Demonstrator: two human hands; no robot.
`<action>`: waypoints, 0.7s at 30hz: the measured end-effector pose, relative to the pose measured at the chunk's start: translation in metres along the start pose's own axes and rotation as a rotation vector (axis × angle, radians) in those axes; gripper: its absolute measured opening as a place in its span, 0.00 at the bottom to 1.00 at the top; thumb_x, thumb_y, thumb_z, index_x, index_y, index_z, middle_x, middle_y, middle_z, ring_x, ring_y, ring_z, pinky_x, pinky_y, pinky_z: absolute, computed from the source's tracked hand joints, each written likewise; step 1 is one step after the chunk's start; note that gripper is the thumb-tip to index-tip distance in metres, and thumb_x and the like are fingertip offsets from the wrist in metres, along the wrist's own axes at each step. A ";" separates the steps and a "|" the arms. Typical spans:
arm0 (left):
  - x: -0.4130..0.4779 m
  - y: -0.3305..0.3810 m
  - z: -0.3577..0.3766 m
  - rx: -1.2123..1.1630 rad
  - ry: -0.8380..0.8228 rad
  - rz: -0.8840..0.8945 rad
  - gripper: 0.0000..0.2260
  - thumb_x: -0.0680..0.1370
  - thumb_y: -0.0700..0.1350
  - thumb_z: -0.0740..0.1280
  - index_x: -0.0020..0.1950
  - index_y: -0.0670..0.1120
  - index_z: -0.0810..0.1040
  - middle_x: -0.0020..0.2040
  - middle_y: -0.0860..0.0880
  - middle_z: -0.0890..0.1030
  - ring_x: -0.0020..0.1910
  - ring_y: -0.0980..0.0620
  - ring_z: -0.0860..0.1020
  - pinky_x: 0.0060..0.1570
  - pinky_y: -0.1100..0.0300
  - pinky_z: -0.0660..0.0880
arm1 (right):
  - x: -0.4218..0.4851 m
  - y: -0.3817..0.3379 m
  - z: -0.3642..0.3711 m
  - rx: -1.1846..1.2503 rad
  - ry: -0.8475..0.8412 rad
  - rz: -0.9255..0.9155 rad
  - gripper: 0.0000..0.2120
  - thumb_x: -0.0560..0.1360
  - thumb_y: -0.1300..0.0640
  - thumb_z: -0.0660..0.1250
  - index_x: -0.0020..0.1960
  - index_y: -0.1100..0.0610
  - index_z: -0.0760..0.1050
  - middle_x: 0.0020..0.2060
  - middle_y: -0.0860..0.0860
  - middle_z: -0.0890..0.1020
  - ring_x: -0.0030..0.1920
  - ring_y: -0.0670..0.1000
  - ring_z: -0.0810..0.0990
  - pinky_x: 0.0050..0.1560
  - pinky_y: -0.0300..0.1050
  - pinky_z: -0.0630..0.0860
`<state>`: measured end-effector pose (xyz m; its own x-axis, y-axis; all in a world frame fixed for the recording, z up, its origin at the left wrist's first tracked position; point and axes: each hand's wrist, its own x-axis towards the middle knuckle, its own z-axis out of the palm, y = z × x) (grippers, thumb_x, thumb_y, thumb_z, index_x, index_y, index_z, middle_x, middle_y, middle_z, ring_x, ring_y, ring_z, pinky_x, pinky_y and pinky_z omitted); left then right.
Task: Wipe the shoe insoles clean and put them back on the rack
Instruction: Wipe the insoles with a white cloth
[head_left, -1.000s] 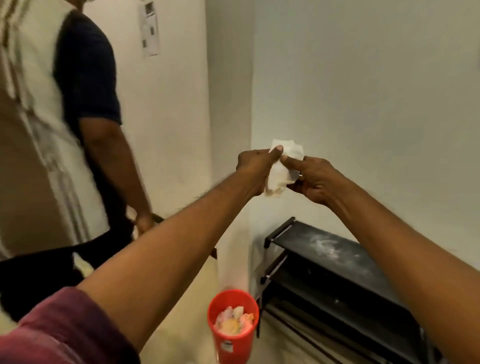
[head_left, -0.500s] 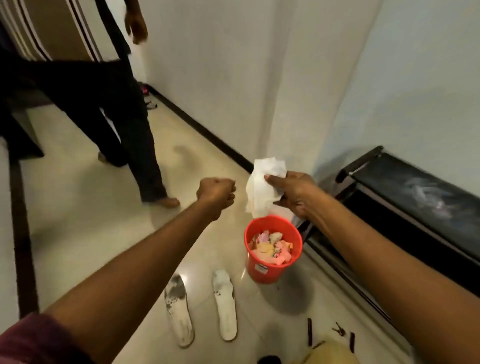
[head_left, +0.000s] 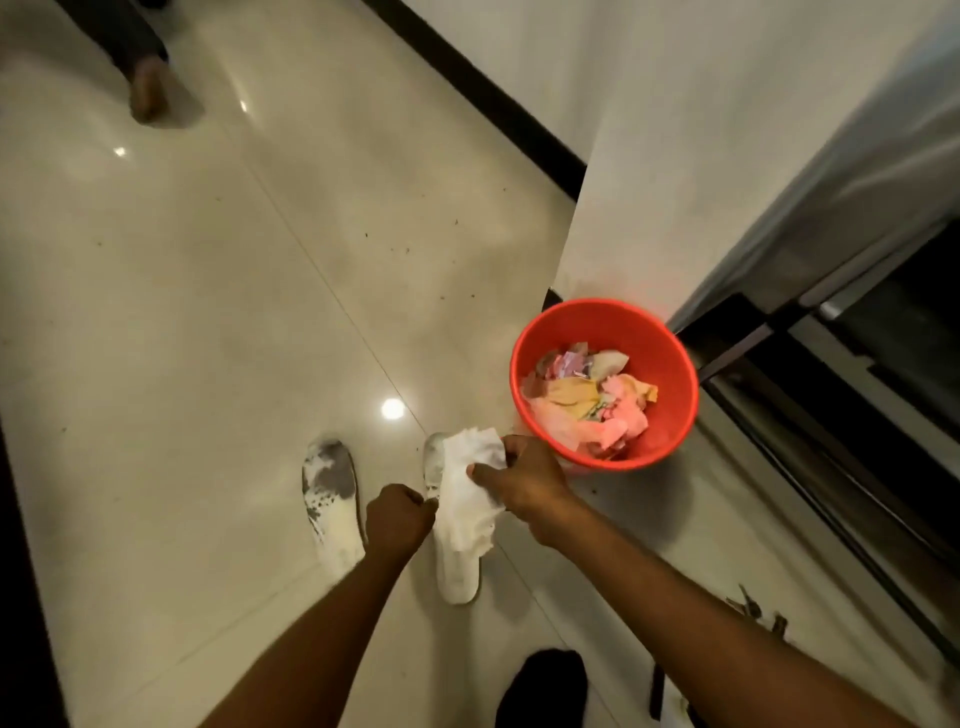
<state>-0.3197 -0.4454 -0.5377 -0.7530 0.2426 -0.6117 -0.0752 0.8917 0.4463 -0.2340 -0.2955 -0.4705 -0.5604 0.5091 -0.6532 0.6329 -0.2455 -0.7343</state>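
Note:
Two white insoles lie side by side on the tiled floor. The left insole (head_left: 331, 501) has a dark grey stain over its front. The right insole (head_left: 458, 574) is partly covered by a crumpled white tissue (head_left: 467, 499). My right hand (head_left: 524, 483) pinches the tissue just above that insole. My left hand (head_left: 397, 519) is curled into a fist between the two insoles, right beside the tissue's edge; I cannot tell whether it touches the tissue. The black shoe rack (head_left: 841, 426) stands along the wall at the right.
A red bucket (head_left: 675, 364) holding crumpled wrappers and tissues stands on the floor between the insoles and the rack. Another person's bare foot (head_left: 148, 91) is at the top left. A black object (head_left: 545, 686) and keys (head_left: 748, 608) lie near the bottom edge.
My view dropped from the wall to the floor. Both hands came down from chest height to the insoles; the left hand let go of the tissue, which the right hand carried down.

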 end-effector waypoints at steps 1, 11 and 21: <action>0.004 -0.008 0.015 0.016 -0.016 -0.021 0.14 0.72 0.50 0.69 0.32 0.43 0.77 0.31 0.41 0.79 0.32 0.44 0.79 0.35 0.53 0.74 | 0.005 0.017 0.006 -0.030 -0.003 0.013 0.19 0.68 0.56 0.77 0.58 0.56 0.81 0.50 0.51 0.85 0.50 0.52 0.84 0.54 0.54 0.82; 0.033 -0.015 0.067 0.010 0.067 -0.130 0.12 0.71 0.43 0.75 0.31 0.41 0.78 0.26 0.48 0.75 0.28 0.48 0.74 0.32 0.58 0.70 | 0.027 0.086 0.011 -0.104 0.026 0.144 0.16 0.67 0.55 0.76 0.54 0.55 0.81 0.48 0.51 0.85 0.49 0.53 0.83 0.52 0.51 0.82; -0.004 0.017 -0.003 -0.432 -0.166 -0.182 0.09 0.69 0.40 0.76 0.46 0.42 0.80 0.38 0.42 0.84 0.34 0.46 0.78 0.41 0.54 0.79 | 0.003 0.031 0.019 -0.192 0.108 -0.007 0.20 0.73 0.57 0.72 0.63 0.55 0.72 0.57 0.51 0.80 0.56 0.54 0.79 0.49 0.42 0.75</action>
<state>-0.3201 -0.4325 -0.5254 -0.5911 0.1862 -0.7848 -0.4865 0.6938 0.5310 -0.2265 -0.3167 -0.4988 -0.5109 0.5982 -0.6174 0.7255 -0.0853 -0.6829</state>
